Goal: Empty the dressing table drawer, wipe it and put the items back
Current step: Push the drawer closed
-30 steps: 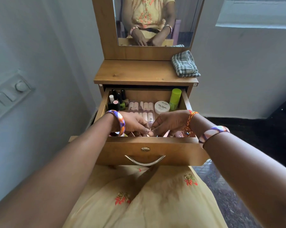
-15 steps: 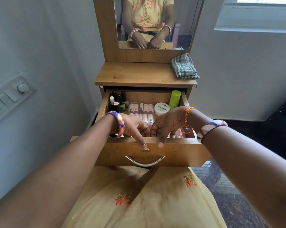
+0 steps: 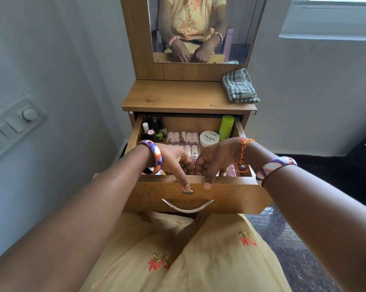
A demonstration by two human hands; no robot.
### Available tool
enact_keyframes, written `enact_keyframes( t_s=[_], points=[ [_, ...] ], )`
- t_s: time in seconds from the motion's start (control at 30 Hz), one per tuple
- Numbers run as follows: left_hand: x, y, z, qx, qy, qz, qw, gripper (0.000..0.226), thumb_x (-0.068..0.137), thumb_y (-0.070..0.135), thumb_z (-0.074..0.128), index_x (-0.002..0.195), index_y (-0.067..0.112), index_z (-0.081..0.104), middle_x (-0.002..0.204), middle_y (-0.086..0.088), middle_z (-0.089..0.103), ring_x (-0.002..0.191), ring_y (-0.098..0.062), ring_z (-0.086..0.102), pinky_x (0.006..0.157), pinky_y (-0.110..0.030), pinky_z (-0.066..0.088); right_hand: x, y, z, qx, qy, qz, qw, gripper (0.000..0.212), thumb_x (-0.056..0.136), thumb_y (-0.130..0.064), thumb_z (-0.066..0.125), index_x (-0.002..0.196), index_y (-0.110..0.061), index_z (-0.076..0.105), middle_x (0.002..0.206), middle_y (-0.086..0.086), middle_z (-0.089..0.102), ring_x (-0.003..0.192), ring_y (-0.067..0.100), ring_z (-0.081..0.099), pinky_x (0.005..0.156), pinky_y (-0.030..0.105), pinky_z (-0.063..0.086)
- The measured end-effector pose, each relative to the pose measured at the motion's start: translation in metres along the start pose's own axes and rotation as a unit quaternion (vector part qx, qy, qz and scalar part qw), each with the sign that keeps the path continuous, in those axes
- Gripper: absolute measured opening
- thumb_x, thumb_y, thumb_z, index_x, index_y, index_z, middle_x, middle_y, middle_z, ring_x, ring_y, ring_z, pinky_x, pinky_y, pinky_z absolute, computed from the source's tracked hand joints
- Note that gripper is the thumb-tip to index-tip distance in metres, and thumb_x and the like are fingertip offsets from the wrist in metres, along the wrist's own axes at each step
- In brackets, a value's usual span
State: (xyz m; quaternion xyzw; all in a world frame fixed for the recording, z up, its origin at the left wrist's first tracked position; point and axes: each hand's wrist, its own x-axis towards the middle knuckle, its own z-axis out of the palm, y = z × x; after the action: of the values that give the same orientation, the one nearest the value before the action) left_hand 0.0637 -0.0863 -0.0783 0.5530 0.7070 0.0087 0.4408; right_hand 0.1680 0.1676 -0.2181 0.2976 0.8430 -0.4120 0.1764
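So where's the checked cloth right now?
The checked cloth lies folded on the dressing table top, at its right back corner beside the mirror frame.

The wooden drawer (image 3: 230, 192) of the dressing table stands pulled open, its front carrying a curved metal handle (image 3: 187, 206) and a small round lock (image 3: 188, 192). Inside lie nail polish bottles (image 3: 153, 129), a clear box of press-on nails (image 3: 183, 139), a white jar (image 3: 209, 138) labelled nail polish and a green bottle (image 3: 226, 127).

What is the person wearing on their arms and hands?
Both arms are bare, with no sleeves showing. The left hand has a chunky bangle swirled purple, orange and white. The right hand has a red and yellow thread with a round charm, and a similar bangle further up.
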Motion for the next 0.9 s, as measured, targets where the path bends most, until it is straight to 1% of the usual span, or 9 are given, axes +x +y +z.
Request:
enact_keyframes(
  t_s=[0.03,0.13,0.37,0.47,0.53,0.63,0.7,0.8,0.9],
  points=[
    [0.001,0.000,-0.001,-0.006,0.013,0.005,1.000,0.041,0.073,0.023,0.078,0.108,0.005,0.067,0.108,-0.013,0.068,0.100,-0.026,0.064,0.097,-0.043,0.050,-0.030,-0.031,0.005,-0.033,-0.076,-0.021,0.996,0.023,0.076,-0.025,0.076,0.094,-0.019,0.063,0.086,-0.003,0.066,0.097,0.023,0.067,0.069,0.040,0.060],
    [0.005,-0.002,-0.002,0.006,0.063,0.010,0.998,0.041,0.073,0.025,0.078,0.108,0.009,0.067,0.108,-0.008,0.068,0.103,-0.023,0.063,0.095,-0.039,0.052,-0.110,-0.126,0.016,-0.079,-0.188,-0.035,0.978,0.014,0.077,-0.010,0.073,0.087,-0.016,0.065,0.076,-0.006,0.069,0.071,0.011,0.066,0.067,0.028,0.054],
    [0.008,-0.005,-0.008,-0.003,0.176,0.034,0.984,0.051,0.069,0.022,0.080,0.116,0.014,0.061,0.111,-0.001,0.062,0.105,-0.018,0.059,0.092,-0.034,0.052,-0.124,-0.143,0.015,-0.093,-0.060,-0.069,0.991,0.033,0.069,-0.008,0.079,0.096,-0.015,0.062,0.083,0.001,0.063,0.079,0.018,0.058,0.084,0.035,0.052],
    [0.011,-0.009,-0.008,0.007,0.235,0.036,0.971,0.082,0.067,0.023,0.081,0.138,0.023,0.039,0.132,0.001,0.046,0.118,-0.015,0.046,0.094,-0.028,0.044,-0.124,-0.144,0.017,-0.095,-0.001,-0.087,0.992,0.037,0.067,-0.010,0.079,0.100,-0.015,0.062,0.082,0.002,0.056,0.076,0.018,0.051,0.069,0.029,0.045],
    [0.014,-0.012,-0.009,0.030,0.263,0.033,0.964,0.101,0.067,0.027,0.082,0.147,0.026,0.021,0.148,0.000,0.029,0.133,-0.019,0.034,0.102,-0.031,0.039,-0.123,-0.143,0.017,-0.132,0.048,-0.094,0.986,0.041,0.066,-0.017,0.078,0.103,-0.018,0.060,0.092,0.003,0.059,0.082,0.018,0.052,0.069,0.028,0.044],
    [0.017,-0.014,-0.013,0.065,0.289,0.019,0.955,0.114,0.067,0.032,0.081,0.150,0.026,0.003,0.157,0.000,0.005,0.145,-0.022,0.012,0.113,-0.035,0.027,-0.123,-0.145,0.015,-0.177,0.110,-0.093,0.974,0.066,0.065,-0.024,0.078,0.125,-0.019,0.050,0.120,0.005,0.055,0.103,0.020,0.051,0.083,0.029,0.047],
    [0.019,-0.014,-0.017,0.089,0.301,0.002,0.949,0.119,0.067,0.035,0.081,0.150,0.027,-0.004,0.159,0.000,-0.004,0.147,-0.023,0.002,0.118,-0.040,0.019,-0.122,-0.146,0.014,-0.205,0.141,-0.086,0.965,0.082,0.065,-0.028,0.078,0.137,-0.024,0.039,0.130,0.007,0.043,0.118,0.026,0.040,0.094,0.034,0.043],
    [0.023,-0.012,-0.024,0.123,0.313,-0.019,0.941,0.125,0.066,0.041,0.080,0.149,0.026,-0.011,0.159,-0.001,-0.011,0.148,-0.025,-0.003,0.120,-0.042,0.014,-0.120,-0.145,0.011,-0.223,0.176,-0.080,0.955,0.095,0.066,-0.029,0.078,0.145,-0.028,0.025,0.140,0.009,0.030,0.131,0.030,0.024,0.101,0.037,0.036],
    [0.026,-0.010,-0.031,0.152,0.318,-0.034,0.935,0.127,0.066,0.045,0.079,0.149,0.025,-0.015,0.158,-0.003,-0.015,0.147,-0.026,-0.007,0.119,-0.041,0.008,-0.115,-0.145,0.011,-0.243,0.192,-0.070,0.948,0.102,0.065,-0.029,0.078,0.148,-0.029,0.018,0.152,0.010,0.016,0.141,0.034,0.011,0.111,0.046,0.027]
  ],
)
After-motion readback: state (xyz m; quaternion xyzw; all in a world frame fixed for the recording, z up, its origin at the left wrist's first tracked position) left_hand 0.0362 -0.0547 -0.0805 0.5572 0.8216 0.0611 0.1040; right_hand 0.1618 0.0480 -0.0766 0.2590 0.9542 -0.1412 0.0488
